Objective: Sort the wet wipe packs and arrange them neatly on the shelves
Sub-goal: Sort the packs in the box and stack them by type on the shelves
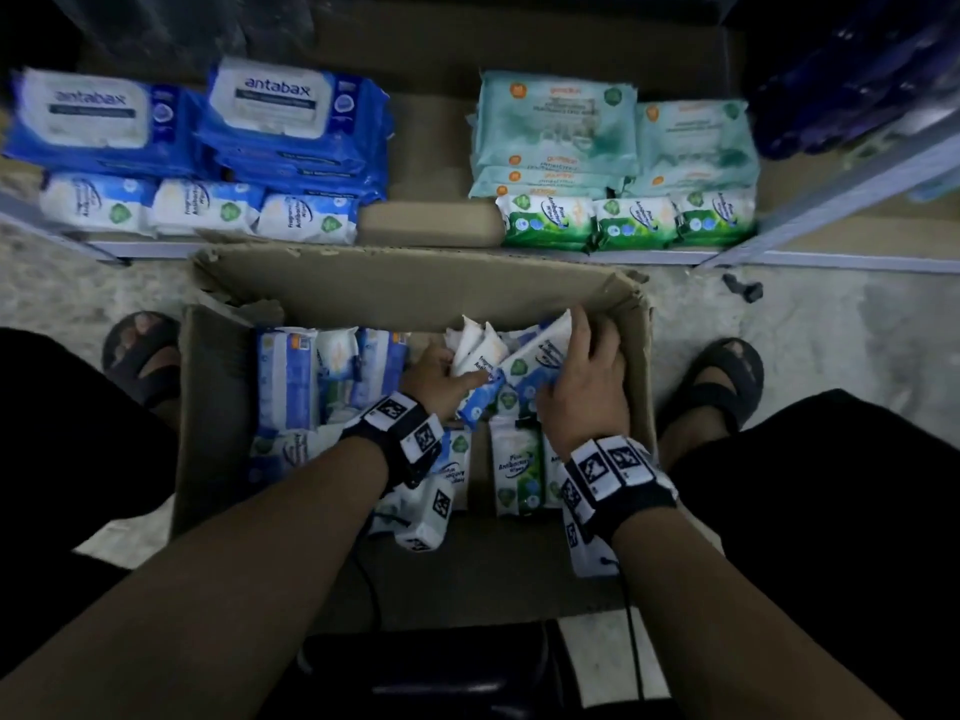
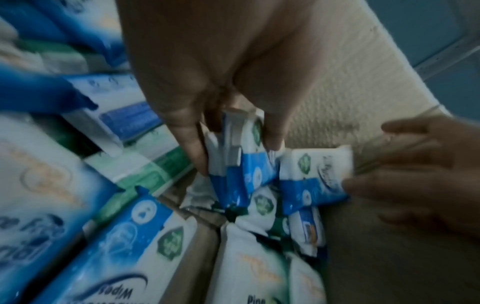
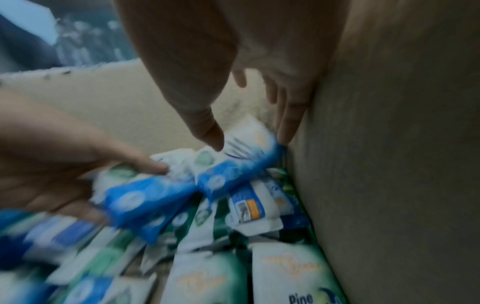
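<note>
Between my feet stands an open cardboard box [image 1: 415, 283] with several small wipe packs inside. My left hand [image 1: 457, 374] [image 2: 233, 156] pinches two blue-and-white packs [image 2: 241, 164] [image 1: 475, 358] together between thumb and fingers. To its right, my right hand [image 1: 576, 350] [image 3: 249, 139] grips another blue-and-white pack [image 3: 241, 164] [image 1: 540, 350] against the box's right wall, thumb on one face and fingers on the other. Green-and-white pine packs [image 1: 517, 470] lie lower in the box. Rows of sorted packs stand on the low shelf [image 1: 441, 249] beyond the box.
The shelf carries big blue Antabax packs [image 1: 291, 116], teal packs [image 1: 556, 122], a row of blue-and-white small packs [image 1: 202, 207] and a row of green-and-white ones [image 1: 623, 220]. A bare cardboard strip [image 1: 431, 220] separates left from right. My sandalled feet [image 1: 722, 376] flank the box.
</note>
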